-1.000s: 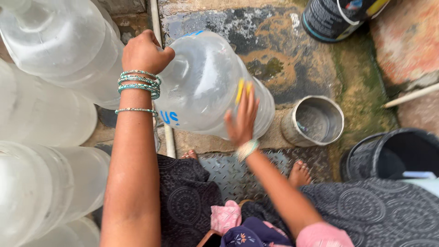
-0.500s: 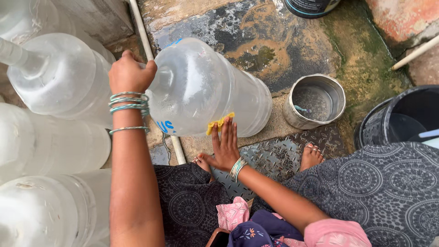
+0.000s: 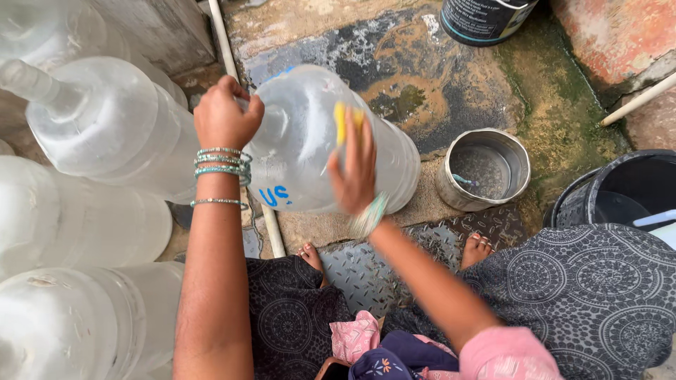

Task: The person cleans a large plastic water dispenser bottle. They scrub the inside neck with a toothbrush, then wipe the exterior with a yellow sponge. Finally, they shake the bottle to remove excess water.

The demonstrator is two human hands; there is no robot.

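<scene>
Since the earlier frames the right hand (image 3: 355,172) has slid up the side of the big clear water jug (image 3: 310,141), carrying the yellow sponge (image 3: 347,121) from low on the wall to the upper curve. That hand lies flat, fingers spread, pressing the sponge to the plastic. The left hand (image 3: 225,116) is clamped round the jug's neck, holding it tilted on the wet stone floor (image 3: 422,77), beside the other jugs (image 3: 105,127) and near the steel pot (image 3: 486,169). Scrubbing well probably calls for long overlapping strokes, with the neck gripped firmly so the jug cannot roll.
</scene>
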